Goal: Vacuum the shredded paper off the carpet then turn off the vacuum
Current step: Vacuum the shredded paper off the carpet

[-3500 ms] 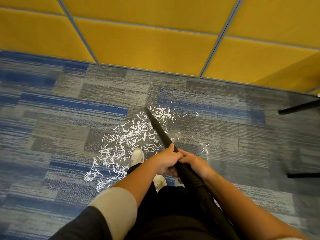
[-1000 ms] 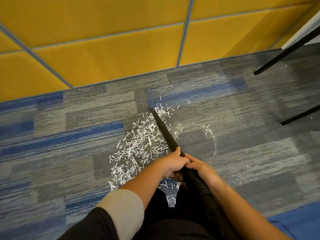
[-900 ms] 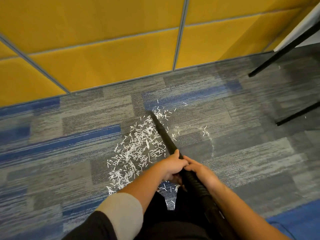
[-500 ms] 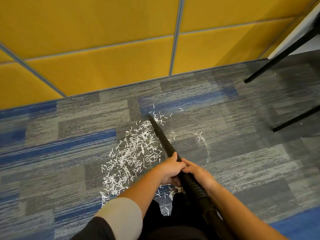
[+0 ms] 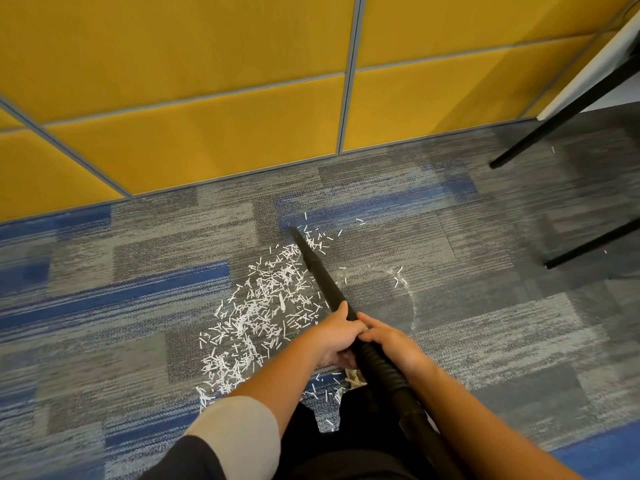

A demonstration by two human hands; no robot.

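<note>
White shredded paper (image 5: 263, 306) lies scattered on the grey and blue carpet (image 5: 138, 271), mostly left of a black vacuum wand (image 5: 320, 271). The wand's narrow tip (image 5: 294, 232) touches the carpet at the far end of the scatter. My left hand (image 5: 337, 336) grips the wand from the left. My right hand (image 5: 391, 341) grips the ribbed hose just behind it. A few scraps (image 5: 400, 278) lie to the right of the wand. The vacuum body is out of view.
A yellow panelled wall (image 5: 207, 98) runs along the far edge of the carpet. Black furniture legs (image 5: 561, 112) (image 5: 592, 244) stand at the right. My dark trousers fill the bottom of the view, with more scraps between my feet.
The view has swung left and the wall has come nearer. The wand tip stays at the far end of the scatter, and the paper right of the tip has thinned. Both hands keep their grip.
</note>
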